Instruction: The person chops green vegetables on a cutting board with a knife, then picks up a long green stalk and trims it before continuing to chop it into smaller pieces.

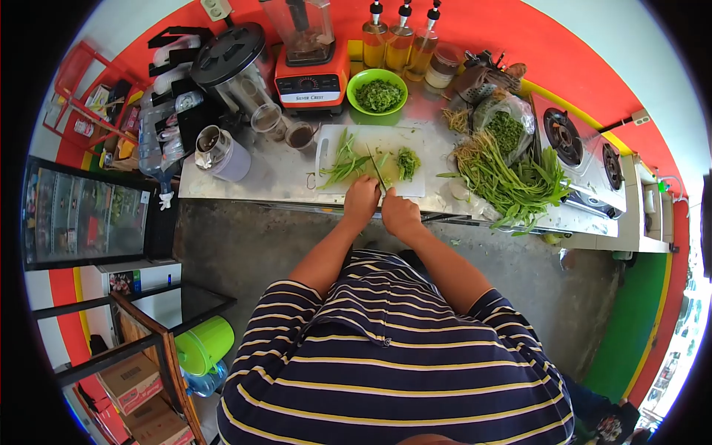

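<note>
A white cutting board (371, 136) lies on the metal counter. My right hand (400, 213) is closed round the handle of a knife (376, 165), whose blade points away over the board. Just left of the blade, my left hand (361, 199) has its fingers curled down on green stalks (342, 162) at the board's near edge; its fingertips are partly hidden. Chopped greens (406, 163) form a small pile right of the knife. Beyond the board stands a green bowl (377, 110) of chopped leaves.
A large bunch of leafy stalks (512, 178) and a plastic bag of greens (504, 133) lie at right, before a gas stove (571, 148). Behind are a red blender (313, 78) and pump bottles (399, 44). Cups (300, 136) and a metal-topped container (222, 154) stand left.
</note>
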Motion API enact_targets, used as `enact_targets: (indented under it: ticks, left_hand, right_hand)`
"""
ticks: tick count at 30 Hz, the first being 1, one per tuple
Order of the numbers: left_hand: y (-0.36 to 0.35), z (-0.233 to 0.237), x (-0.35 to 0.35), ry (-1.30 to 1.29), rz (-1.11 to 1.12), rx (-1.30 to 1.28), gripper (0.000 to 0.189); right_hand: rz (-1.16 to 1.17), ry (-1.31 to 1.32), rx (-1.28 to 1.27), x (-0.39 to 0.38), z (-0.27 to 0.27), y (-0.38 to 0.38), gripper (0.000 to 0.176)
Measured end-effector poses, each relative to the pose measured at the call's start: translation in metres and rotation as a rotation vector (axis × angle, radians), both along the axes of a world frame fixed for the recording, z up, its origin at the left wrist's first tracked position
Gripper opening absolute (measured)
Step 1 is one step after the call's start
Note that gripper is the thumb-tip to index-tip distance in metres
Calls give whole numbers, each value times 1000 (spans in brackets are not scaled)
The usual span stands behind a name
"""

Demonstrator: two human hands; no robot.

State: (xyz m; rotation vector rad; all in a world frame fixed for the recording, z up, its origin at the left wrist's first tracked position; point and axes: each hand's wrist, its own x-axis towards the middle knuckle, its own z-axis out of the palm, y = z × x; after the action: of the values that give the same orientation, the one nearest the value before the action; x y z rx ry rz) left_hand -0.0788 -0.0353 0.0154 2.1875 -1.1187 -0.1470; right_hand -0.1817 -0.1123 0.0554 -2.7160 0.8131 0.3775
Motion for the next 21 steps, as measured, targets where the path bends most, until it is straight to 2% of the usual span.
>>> enact_targets:
  ticks: [5, 9, 16, 21]
  left_hand:
    - [1, -4, 2, 9, 12, -73, 10]
    - [1, -4, 2, 55, 9, -73, 9]
    - [4, -7, 3, 127, 63, -129, 10]
    - [8, -8, 3, 36, 46, -203, 10]
  right_hand:
    - [-62, -2, 42, 2, -9, 10, 21]
    - [4, 36, 31, 4, 7, -2, 27]
    - [-16, 94, 73, 0, -7, 9, 31]
    - [20, -27, 100, 4, -16, -16, 24]
